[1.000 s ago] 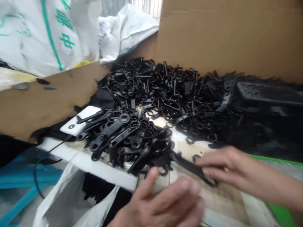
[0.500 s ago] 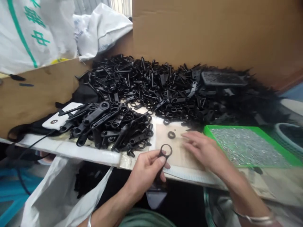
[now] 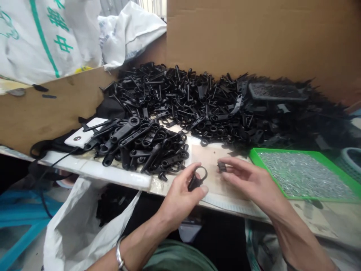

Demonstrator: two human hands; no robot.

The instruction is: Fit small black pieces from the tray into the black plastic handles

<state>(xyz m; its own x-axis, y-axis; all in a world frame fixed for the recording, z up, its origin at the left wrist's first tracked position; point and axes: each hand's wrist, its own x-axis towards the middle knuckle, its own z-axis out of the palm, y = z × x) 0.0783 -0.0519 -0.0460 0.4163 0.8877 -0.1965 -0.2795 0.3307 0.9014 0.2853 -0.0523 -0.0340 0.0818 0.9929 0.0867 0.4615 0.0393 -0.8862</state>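
Observation:
My left hand (image 3: 180, 194) is closed around a black plastic part with a ring end (image 3: 198, 177); the ring stands up above the fingers and the rest of the part is largely covered by the hand. Between thumb and fingertips, my right hand (image 3: 251, 178) pinches a small black ring (image 3: 221, 166) over the beige work surface (image 3: 210, 184). The two pieces are apart, a short way from each other. To the left of the hands lies a pile of black ring-ended arms (image 3: 143, 145).
A large heap of black plastic parts (image 3: 180, 94) lies against the cardboard wall (image 3: 262, 37). At right stands a green tray (image 3: 255, 160) of small metal pins. A dark basket (image 3: 278, 92) rests on the heap. Below the table's left edge hangs an open white sack (image 3: 67, 222).
My right hand has picked the small black ring up off the work surface. My left hand has turned the ring-ended part, and its shaft is now mostly hidden. The view has shifted slightly.

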